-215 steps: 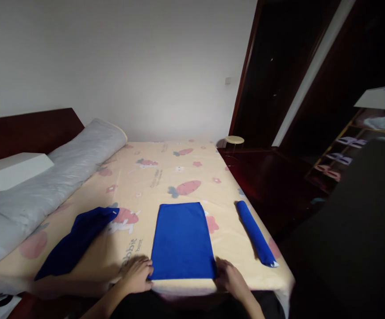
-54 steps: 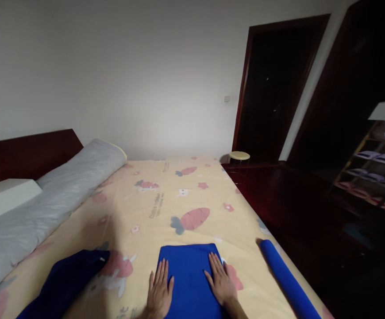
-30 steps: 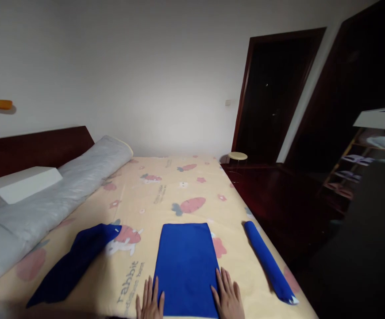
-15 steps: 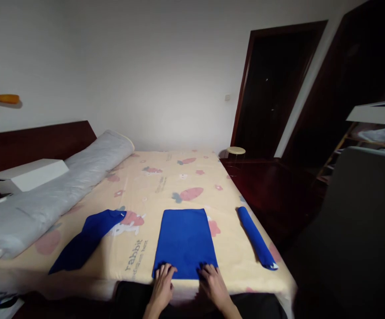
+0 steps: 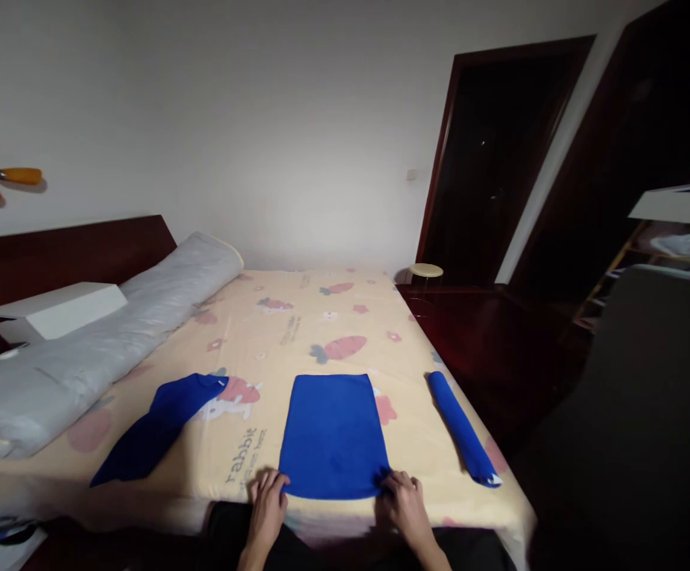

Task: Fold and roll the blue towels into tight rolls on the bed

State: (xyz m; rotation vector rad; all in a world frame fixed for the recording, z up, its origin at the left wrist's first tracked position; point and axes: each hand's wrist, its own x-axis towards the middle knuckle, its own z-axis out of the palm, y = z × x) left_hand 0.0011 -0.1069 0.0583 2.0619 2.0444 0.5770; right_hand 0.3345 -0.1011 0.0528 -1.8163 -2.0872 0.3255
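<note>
A blue towel lies flat as a near-rectangle at the front of the bed. At its near left corner, my left hand has its fingers curled onto the edge. My right hand grips the near right corner in the same way, the fingertips partly hidden by the hand. To the right rests a rolled blue towel with a small white tag at its near end. Loosely crumpled on the left is another blue cloth, also with a small white label.
The bed has a yellow sheet with carrot and rabbit prints. Along its left side lie a grey rolled bedding piece and a white box. A round stool stands beyond, and a dark chair back is at right.
My hands have moved apart, the left one leftward and the right one rightward, out to the towel's near corners. The near edge now looks slightly curved.
</note>
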